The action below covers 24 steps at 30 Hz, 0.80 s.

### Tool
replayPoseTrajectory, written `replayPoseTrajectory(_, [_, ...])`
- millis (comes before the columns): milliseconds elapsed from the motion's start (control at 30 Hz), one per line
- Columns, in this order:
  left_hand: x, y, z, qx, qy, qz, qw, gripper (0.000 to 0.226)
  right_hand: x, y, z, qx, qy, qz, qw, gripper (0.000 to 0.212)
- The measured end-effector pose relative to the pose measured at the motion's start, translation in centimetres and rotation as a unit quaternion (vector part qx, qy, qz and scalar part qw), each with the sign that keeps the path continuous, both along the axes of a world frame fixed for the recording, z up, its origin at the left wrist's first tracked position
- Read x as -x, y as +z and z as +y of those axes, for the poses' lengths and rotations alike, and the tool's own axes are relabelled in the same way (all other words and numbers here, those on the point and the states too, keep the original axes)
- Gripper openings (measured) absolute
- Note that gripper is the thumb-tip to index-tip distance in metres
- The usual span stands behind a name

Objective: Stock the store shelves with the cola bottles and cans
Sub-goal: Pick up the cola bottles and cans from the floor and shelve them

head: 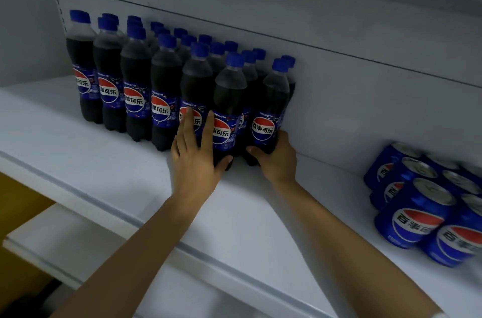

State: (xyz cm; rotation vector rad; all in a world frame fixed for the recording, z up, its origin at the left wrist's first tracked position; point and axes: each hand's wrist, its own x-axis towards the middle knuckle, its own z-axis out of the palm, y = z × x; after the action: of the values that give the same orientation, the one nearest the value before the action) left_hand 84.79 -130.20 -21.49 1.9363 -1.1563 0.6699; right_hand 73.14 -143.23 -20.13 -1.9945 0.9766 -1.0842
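Your left hand (194,158) is on the second bottle (229,109) from the right in the front row. The thumb hooks round its lower front, the index finger lies straight up its left side, and the other fingers rest flat on the label of the next bottle to the left. Your right hand (276,158) grips the base of the end bottle (273,98), with fingers and thumb curled round its dark foot.

Both bottles stand upright on the white shelf (104,161), long axis vertical, blue caps up and round labels facing you. They close the right end of the bottle block (135,78), which runs in rows from the near front back to the rear panel (365,96); every bottle in it is upright too. The end bottle stands just beside that panel.

Well apart, at the right of the same shelf, is a cluster of blue cans (417,213), tops up. A lower shelf (65,234) shows at near left.
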Motion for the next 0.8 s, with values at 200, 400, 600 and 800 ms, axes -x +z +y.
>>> replayPoseTrajectory(200, [0.5, 0.5, 0.6, -0.018, -0.019, 0.04, 0.999, 0.098, 0.1, 0.4, 0.4, -0.023, 0.022, 0.058, 0.998, 0.072])
replayPoseTrajectory(400, [1.9, 1.7, 3.6, -0.033, -0.059, 0.124, 0.99, 0.109, 2.1, 1.4, 4.7, -0.084, 0.003, 0.02, 0.996, 0.075])
replayPoseTrajectory(600, [7.5, 1.5, 11.3, 0.058, -0.224, 0.214, 0.949, 0.101, 9.7, 2.4, 15.1, -0.165, 0.042, -0.116, 0.979, 0.083])
replayPoseTrajectory(800, [13.9, -4.2, 20.9, 0.038, -0.375, 0.314, 0.872, 0.067, 20.8, -2.5, 27.5, -0.262, -0.027, -0.232, 0.936, 0.075])
